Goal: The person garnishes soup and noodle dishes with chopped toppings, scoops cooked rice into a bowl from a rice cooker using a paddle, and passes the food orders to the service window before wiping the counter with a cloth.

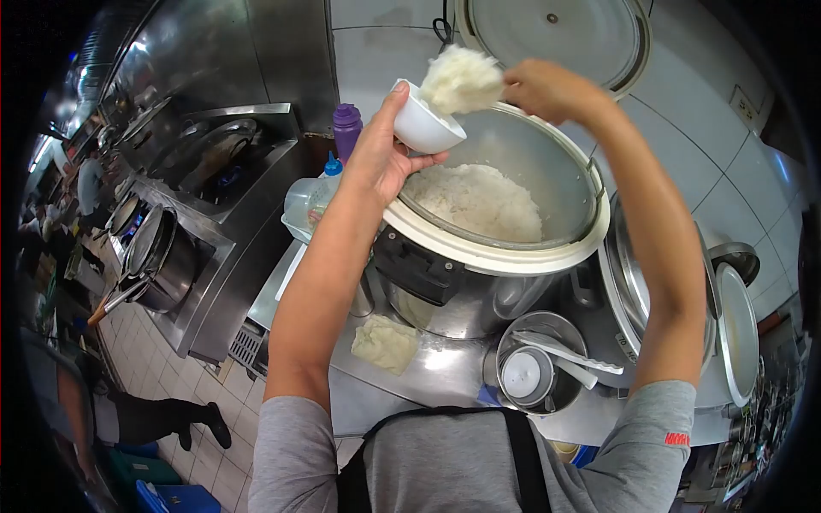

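Observation:
A small white bowl (pixel 425 126), tilted to the right, is held in my left hand (pixel 386 145) above the left rim of a large rice cooker (pixel 496 256). My right hand (pixel 547 90) is closed at the right end of a clump of white rice (pixel 463 79) beside the bowl's mouth; the utensil under the rice is mostly hidden. Cooked rice (pixel 479 201) lies inside the cooker's metal pot. The cooker's round lid (pixel 556 34) stands open behind it.
A metal pot (pixel 581 338) with a white cup and tongs stands in front, near a folded cloth (pixel 385 344). A purple bottle (pixel 346 128) and plastic container (pixel 306 205) are left. Stoves (pixel 209 162) and another person's legs (pixel 162 415) are farther left.

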The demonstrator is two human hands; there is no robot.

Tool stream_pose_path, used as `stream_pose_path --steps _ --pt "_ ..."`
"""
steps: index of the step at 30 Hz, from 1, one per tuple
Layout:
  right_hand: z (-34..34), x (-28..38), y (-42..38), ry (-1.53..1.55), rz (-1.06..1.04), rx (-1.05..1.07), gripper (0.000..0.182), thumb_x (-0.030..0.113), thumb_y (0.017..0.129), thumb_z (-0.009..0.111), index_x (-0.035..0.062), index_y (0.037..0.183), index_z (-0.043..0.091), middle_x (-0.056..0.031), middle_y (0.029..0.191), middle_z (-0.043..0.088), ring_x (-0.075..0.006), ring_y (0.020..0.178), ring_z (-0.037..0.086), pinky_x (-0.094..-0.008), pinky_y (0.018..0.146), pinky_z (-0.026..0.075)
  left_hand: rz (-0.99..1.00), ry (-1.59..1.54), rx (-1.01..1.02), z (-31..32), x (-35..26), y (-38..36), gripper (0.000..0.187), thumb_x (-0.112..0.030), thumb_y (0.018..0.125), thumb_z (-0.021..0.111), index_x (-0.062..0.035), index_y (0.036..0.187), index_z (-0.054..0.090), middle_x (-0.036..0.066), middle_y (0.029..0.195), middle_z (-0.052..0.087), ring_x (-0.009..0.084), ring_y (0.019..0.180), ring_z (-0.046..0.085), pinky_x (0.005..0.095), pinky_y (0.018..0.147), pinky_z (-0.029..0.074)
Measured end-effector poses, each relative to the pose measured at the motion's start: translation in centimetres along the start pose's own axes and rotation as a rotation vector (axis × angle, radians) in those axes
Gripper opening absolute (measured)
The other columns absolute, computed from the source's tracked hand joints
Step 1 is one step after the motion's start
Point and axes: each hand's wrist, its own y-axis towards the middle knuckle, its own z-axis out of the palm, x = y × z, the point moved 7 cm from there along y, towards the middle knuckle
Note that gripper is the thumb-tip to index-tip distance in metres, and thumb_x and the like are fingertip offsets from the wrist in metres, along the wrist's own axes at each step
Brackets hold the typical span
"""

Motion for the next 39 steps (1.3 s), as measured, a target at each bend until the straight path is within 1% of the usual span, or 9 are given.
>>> stream_pose_path --steps 2,5,7,9,18,27,33,36,39 --pt "2.6 3.4 -1.8 0.013 0.092 0.078 0.024 0.011 0.087 0.045 -0.0009 0.102 0.058 -0.0170 0.068 0.062 -0.0295 0.062 0.063 -0.0391 0.056 0.050 -0.014 -0.023 -0.013 0.0 0.1 -0.1 0.071 -0.051 0.084 0.059 -0.0041 0.132 0.035 0.018 0.126 0.044 0.0320 0.112 0.051 0.0505 0.084 0.050" --pt "3.5 7.0 -3.8 -0.278 -0.171 -0.293 0.024 0.007 0.088 0.042 -0.0018 0.108 0.054 -0.0222 0.081 0.064 -0.0370 0.073 0.063 -0.0425 0.069 0.050 0.016 -0.070 -0.023 -0.2 -0.2 -0.1 0.071 -0.053 0.085 0.057 -0.0059 0.133 0.036 0.017 0.130 0.043 0.0311 0.116 0.050 0.0511 0.085 0.049" --pt "2.2 5.2 -3.3 -0.264 -0.092 -0.153 0.022 0.005 0.087 0.045 -0.0023 0.105 0.054 -0.0257 0.089 0.063 -0.0413 0.082 0.062 -0.0453 0.071 0.049 0.004 -0.119 0.017 0.2 0.2 0.0 0.065 -0.052 0.087 0.053 -0.0095 0.134 0.036 0.015 0.132 0.045 0.0329 0.116 0.050 0.0546 0.087 0.047" --pt "-0.2 1.8 -3.7 -0.254 -0.079 -0.434 0.027 0.007 0.086 0.046 0.0011 0.110 0.055 -0.0255 0.095 0.062 -0.0406 0.088 0.060 -0.0482 0.078 0.045 0.021 -0.163 0.049 -0.3 0.6 0.4 0.066 -0.055 0.088 0.049 -0.0116 0.136 0.036 0.014 0.133 0.046 0.0336 0.118 0.049 0.0572 0.089 0.043" --pt "12.6 6.0 -2.7 -0.642 -0.532 0.026 0.013 0.022 0.082 0.057 0.0094 0.081 0.061 -0.0132 0.066 0.063 -0.0323 0.062 0.062 -0.0447 0.056 0.046 0.103 -0.153 -0.128 -1.8 0.2 0.0 0.082 -0.056 0.080 0.058 -0.0137 0.139 0.020 0.016 0.128 0.044 0.0343 0.104 0.055 0.0484 0.064 0.052" --pt "14.2 7.2 -3.1 -0.515 -0.644 0.050 0.007 0.013 0.069 0.063 0.0077 0.065 0.060 -0.0142 0.062 0.061 -0.0318 0.057 0.061 -0.0431 0.054 0.046 0.111 -0.043 -0.126 -1.1 -0.8 -0.9 0.091 -0.060 0.081 0.053 -0.0075 0.143 0.010 0.019 0.126 0.043 0.0307 0.099 0.057 0.0401 0.059 0.052" --pt "12.9 3.9 -3.6 -0.068 -0.453 0.216 0.021 0.016 0.073 0.069 0.0037 0.060 0.058 -0.0133 0.055 0.060 -0.0262 0.046 0.057 -0.0376 0.047 0.043 0.127 -0.069 -0.158 -1.4 -0.3 -0.1 0.084 -0.059 0.080 0.054 -0.0111 0.139 0.018 0.016 0.120 0.048 0.0294 0.091 0.059 0.0389 0.051 0.050" --pt "14.4 -1.4 -3.9 0.408 -0.001 0.608 0.031 0.022 0.076 0.072 0.0057 0.056 0.055 -0.0033 0.051 0.054 -0.0140 0.042 0.050 -0.0289 0.042 0.038 0.141 -0.100 -0.137 -1.4 -0.2 0.2 0.086 -0.058 0.079 0.056 -0.0113 0.140 0.018 0.015 0.120 0.049 0.0298 0.092 0.059 0.0412 0.051 0.049" --pt "11.7 -3.9 -4.8 0.600 0.190 0.601 0.030 0.023 0.078 0.071 0.0094 0.058 0.054 0.0038 0.050 0.047 -0.0066 0.042 0.044 -0.0230 0.039 0.033 0.075 -0.108 -0.144 -1.9 0.2 0.6 0.095 -0.059 0.078 0.060 -0.0147 0.145 0.008 0.015 0.129 0.043 0.0328 0.102 0.056 0.0467 0.061 0.051"
